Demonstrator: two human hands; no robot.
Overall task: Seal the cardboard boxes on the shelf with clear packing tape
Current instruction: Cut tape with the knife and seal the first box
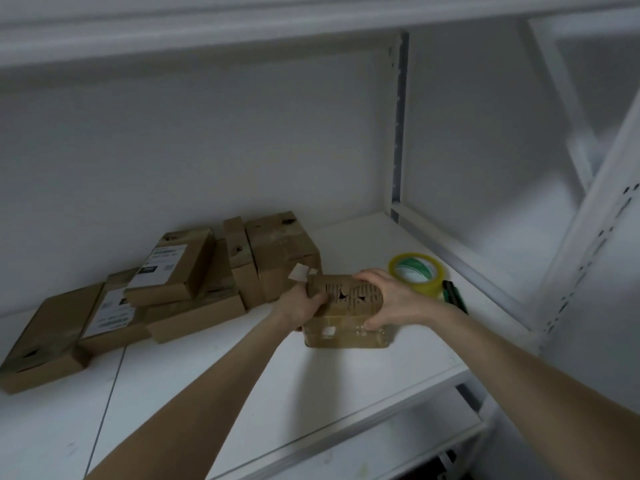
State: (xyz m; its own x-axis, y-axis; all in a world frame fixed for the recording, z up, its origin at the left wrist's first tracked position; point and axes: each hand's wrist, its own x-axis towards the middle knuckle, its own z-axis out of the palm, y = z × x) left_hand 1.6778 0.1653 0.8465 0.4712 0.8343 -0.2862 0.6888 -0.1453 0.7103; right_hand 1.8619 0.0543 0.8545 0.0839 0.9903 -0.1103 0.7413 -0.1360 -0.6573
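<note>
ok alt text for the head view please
A person's left hand and right hand grip a small brown cardboard box, glossy with clear tape, on a white shelf. A yellowish roll of clear tape and a dark green tool lie to its right; more brown cardboard boxes are piled left.

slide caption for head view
Left hand and right hand hold a small brown cardboard box at the white shelf near a clear tape roll.

A grey slotted post (400, 133) stands upright at the back. Left of the post spreads a plain white wall (207, 150). Right of it slants a white brace (561, 98). Below and right of the post lies a green-and-black tool (456, 296).
</note>
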